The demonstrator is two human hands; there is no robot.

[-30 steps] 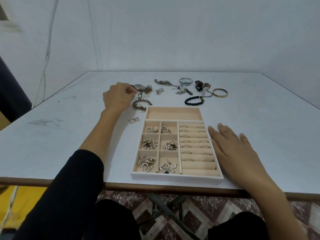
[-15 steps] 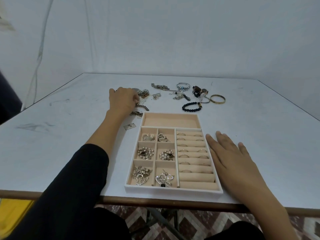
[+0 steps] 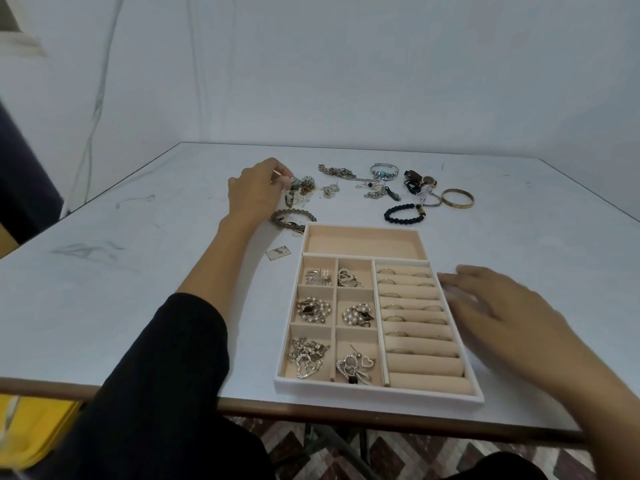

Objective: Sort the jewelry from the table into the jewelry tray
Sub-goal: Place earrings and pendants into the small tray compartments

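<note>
no readable text or labels

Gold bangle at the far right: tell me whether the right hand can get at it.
Probably yes. The right hand, fingers straight and holding nothing, is beside the tray, and only bare table lies between it and the gold bangle.

Jewelry tray [image 3: 377, 388] on table [image 3: 138, 289], near the front edge. In tray: one long compartment [image 3: 363, 240] across the rear; six small compartments [image 3: 313, 332] front left, each holding pieces; ring rolls [image 3: 415, 348] front right, several bearing rings [image 3: 386, 271]. On table behind tray: chain bracelet [image 3: 292, 220] left, beaded bracelet [image 3: 403, 214] centre, bangle [image 3: 457, 198] right, tangled chains [image 3: 337, 172] farther back. Small tag [image 3: 278, 252] on table, just left of the tray's rear corner.
</note>
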